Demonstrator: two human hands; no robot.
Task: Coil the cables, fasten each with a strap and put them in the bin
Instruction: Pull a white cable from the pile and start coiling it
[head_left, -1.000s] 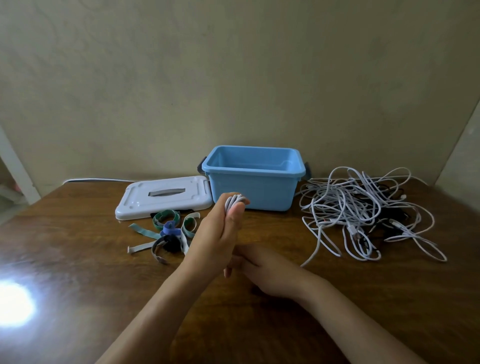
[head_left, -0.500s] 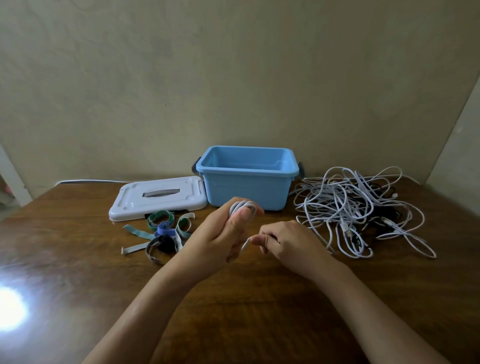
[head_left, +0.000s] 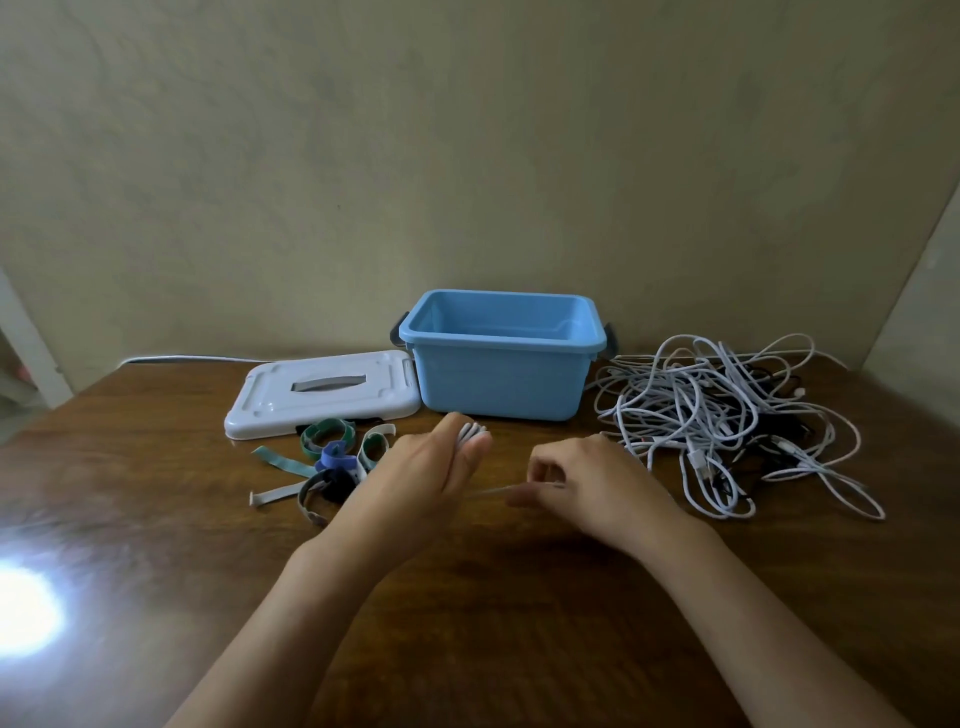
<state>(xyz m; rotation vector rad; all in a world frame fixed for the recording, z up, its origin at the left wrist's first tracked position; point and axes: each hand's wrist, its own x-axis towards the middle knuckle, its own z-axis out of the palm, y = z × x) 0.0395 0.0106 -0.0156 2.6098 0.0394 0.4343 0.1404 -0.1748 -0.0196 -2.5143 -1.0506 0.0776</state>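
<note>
Head view, down over table (head_left: 156, 519)

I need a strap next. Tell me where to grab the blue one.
Pinch the blue strap at its upright loop, from above with the right hand. It sits atop the strap pile, so its top is exposed while neighbours crowd its sides.

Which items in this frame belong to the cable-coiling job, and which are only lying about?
Job:
coiled white cable gripped by left hand
its loose end pinched by right hand
tangled cables
straps
blue bin

Lying about:
white lid
wooden table
</note>
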